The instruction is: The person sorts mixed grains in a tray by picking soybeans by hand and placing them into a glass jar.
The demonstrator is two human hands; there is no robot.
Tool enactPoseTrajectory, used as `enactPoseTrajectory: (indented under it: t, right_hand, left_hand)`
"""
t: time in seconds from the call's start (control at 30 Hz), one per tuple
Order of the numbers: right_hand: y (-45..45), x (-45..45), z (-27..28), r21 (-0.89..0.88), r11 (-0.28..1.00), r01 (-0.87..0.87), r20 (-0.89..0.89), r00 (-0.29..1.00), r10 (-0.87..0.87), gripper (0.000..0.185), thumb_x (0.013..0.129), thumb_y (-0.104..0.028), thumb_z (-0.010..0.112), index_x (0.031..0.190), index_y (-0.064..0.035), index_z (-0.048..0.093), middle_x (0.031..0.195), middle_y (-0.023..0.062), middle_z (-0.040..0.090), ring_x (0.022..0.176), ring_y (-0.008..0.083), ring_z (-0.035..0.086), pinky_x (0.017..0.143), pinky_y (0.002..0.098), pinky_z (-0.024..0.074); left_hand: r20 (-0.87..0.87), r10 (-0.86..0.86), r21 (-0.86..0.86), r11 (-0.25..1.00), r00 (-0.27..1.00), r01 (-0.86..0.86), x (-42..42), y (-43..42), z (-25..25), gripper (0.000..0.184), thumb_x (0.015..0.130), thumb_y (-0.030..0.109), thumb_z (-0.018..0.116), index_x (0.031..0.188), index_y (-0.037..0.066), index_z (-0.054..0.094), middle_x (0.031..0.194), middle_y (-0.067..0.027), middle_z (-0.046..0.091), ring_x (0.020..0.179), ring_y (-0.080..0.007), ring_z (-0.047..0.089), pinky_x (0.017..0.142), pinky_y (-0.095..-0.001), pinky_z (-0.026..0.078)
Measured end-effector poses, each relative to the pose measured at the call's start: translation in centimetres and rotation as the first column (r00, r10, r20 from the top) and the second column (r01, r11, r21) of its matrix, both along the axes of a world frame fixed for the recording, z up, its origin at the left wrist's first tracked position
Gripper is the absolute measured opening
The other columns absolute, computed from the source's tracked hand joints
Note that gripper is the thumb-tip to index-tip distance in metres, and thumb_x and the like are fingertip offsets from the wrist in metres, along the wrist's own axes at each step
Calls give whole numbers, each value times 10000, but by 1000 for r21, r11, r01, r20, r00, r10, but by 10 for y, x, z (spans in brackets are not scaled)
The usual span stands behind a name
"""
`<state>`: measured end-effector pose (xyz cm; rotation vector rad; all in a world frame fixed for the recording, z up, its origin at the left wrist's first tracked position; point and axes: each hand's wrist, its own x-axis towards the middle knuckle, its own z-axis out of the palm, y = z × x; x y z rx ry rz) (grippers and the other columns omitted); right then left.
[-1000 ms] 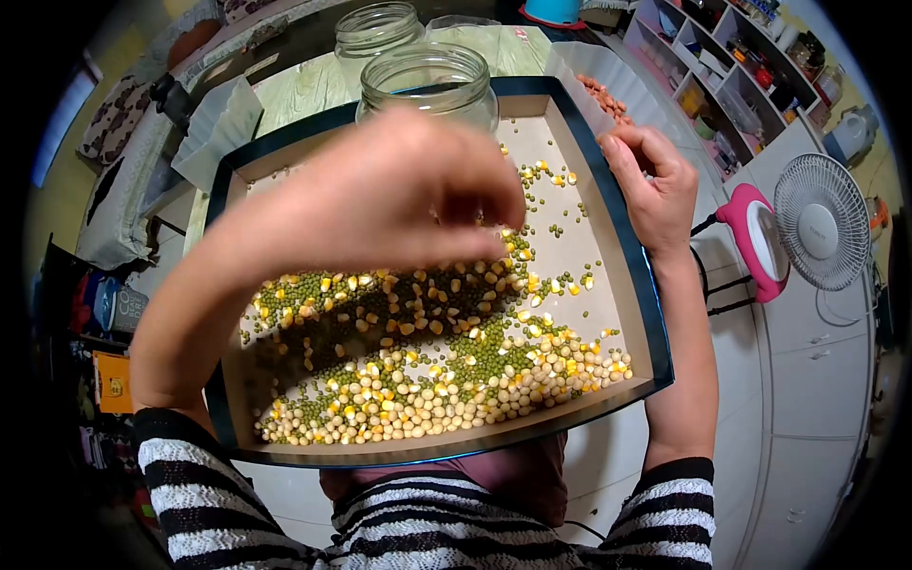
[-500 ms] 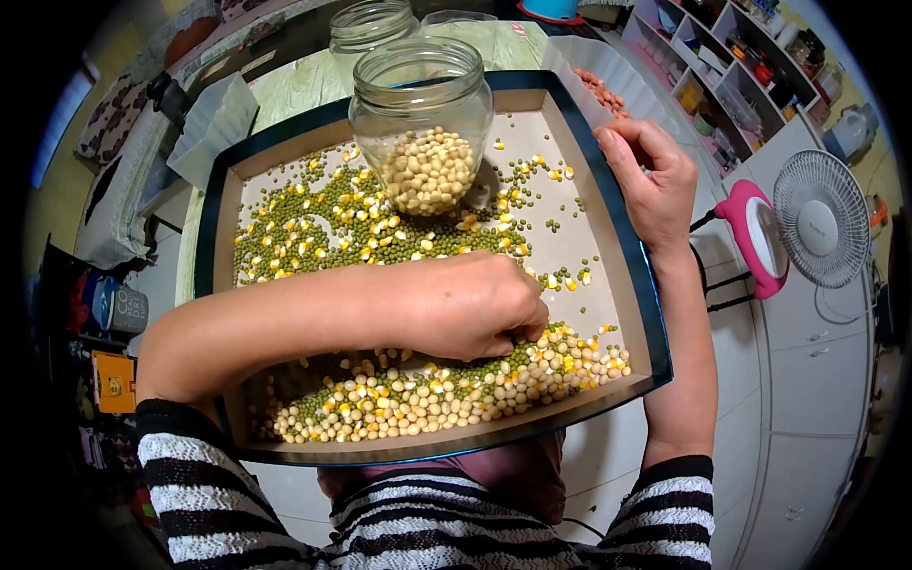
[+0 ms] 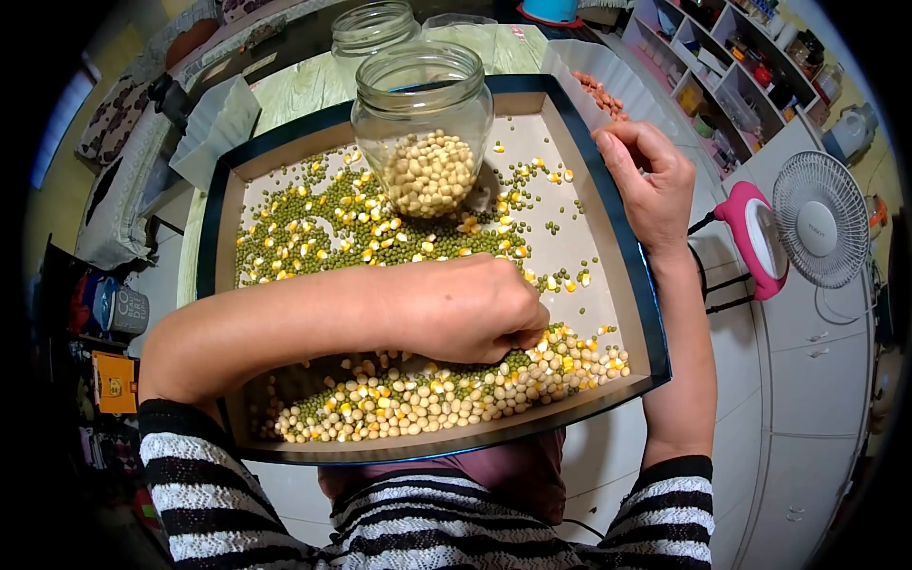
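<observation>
Dark-rimmed cardboard forms a wide tray (image 3: 546, 138) across the middle of the frame, its far side by the pale green worktop (image 3: 290, 100). Near its upper edge stands an open glass jar (image 3: 423, 123), upright inside the tray and filled only in its lower part with soybeans (image 3: 429, 176); no green or yellow shows among them. That portion looks sorted, but much is left: more soybeans line the tray's lower edge, mixed with corn kernels (image 3: 570, 284) and mung beans (image 3: 275, 223), while the upper left of the tray carries mostly mung beans and corn, not separated from one another. The left hand (image 3: 475, 309) reaches in from the left, palm down, its fingers bunched together at the upper right end of the soybean band; the fingertips are partly hidden, so one cannot tell whether a bean is pinched there. The right hand (image 3: 655, 185), at the tray's right rim, has thumb and fingers curled towards each other; whether they clamp anything is unclear. Just beyond it, at upper right, reddish peanuts (image 3: 600, 95) lie in a translucent container (image 3: 565, 57). A second glass jar (image 3: 370, 28) stands behind the first, its contents not discernible.
</observation>
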<state>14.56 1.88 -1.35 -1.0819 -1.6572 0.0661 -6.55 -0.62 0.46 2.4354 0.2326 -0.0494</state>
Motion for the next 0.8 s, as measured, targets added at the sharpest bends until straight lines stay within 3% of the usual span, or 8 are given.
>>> enactPoseTrajectory:
  t: [0.2, 0.27, 0.33, 0.4, 0.47, 0.53, 0.7, 0.8]
  right_hand:
    - [-3, 1, 2, -48, 999, 5, 17, 1000, -4, 86, 820, -83, 626, 812, 3, 630, 716, 33, 596, 616, 80, 539, 573, 213, 422]
    - [-4, 1, 3, -99, 995, 12, 31, 999, -9, 98, 840, -87, 617, 838, 8, 639, 758, 19, 610, 679, 59, 546, 618, 195, 424]
    - [-5, 0, 3, -104, 995, 8, 23, 1000, -5, 101, 842, -91, 615, 840, 6, 641, 761, 18, 609, 682, 58, 542, 619, 193, 420]
    - [-5, 0, 4, -102, 995, 11, 29, 1000, -8, 102, 843, -93, 615, 841, 4, 643, 763, 18, 609, 686, 58, 543, 622, 193, 421]
    - [-4, -1, 4, -99, 995, 14, 36, 999, -11, 102, 843, -96, 615, 843, 2, 644, 765, 17, 609, 691, 58, 544, 626, 194, 422]
    - [-2, -2, 2, -13, 1000, -10, -13, 1000, 10, 79, 801, -76, 632, 787, 1, 619, 682, 43, 579, 568, 89, 527, 533, 226, 416]
    - [-2, -2, 2, -15, 1000, 1, -9, 1000, -1, 87, 801, -81, 634, 792, 4, 624, 687, 47, 588, 570, 95, 530, 534, 229, 420]
    - [-2, -2, 1, -4, 1000, -2, -13, 1000, 2, 89, 799, -83, 636, 792, 5, 626, 687, 47, 591, 569, 99, 532, 534, 231, 424]
  left_hand:
    - [127, 24, -22, 1000, 992, -22, -9, 4, 11, 155, 717, 17, 623, 872, 13, 614, 813, -113, 635, 721, -285, 623, 687, -346, 514]
    - [236, 42, 149, 986, 971, -79, -15, 11, 33, 170, 712, -5, 635, 881, 17, 630, 827, -98, 646, 712, -228, 641, 677, -297, 528]
    - [324, 189, 140, 959, 927, -244, -26, 17, 63, 164, 732, -4, 649, 893, 26, 639, 833, -79, 648, 725, -152, 645, 671, -250, 529]
    - [508, 198, 299, 872, 838, -388, -40, 32, 81, 169, 761, -9, 649, 926, 24, 636, 848, -52, 649, 768, -95, 633, 698, -228, 525]
    - [569, 305, 223, 837, 764, -500, -54, 49, 89, 157, 795, -8, 631, 951, 17, 629, 867, -27, 647, 799, -84, 623, 731, -234, 525]
    - [515, 395, 360, 706, 761, -610, -64, 60, 94, 154, 819, 7, 626, 972, -4, 618, 878, -31, 643, 836, -94, 619, 785, -239, 513]
    - [411, 540, 304, 678, 734, -669, -71, 74, 84, 155, 817, 15, 631, 969, -5, 615, 890, -33, 646, 833, -102, 624, 790, -238, 513]
    - [580, 381, 401, 635, 720, -660, -64, 67, 82, 139, 819, 15, 628, 958, 4, 619, 908, -44, 653, 830, -109, 628, 788, -241, 517]
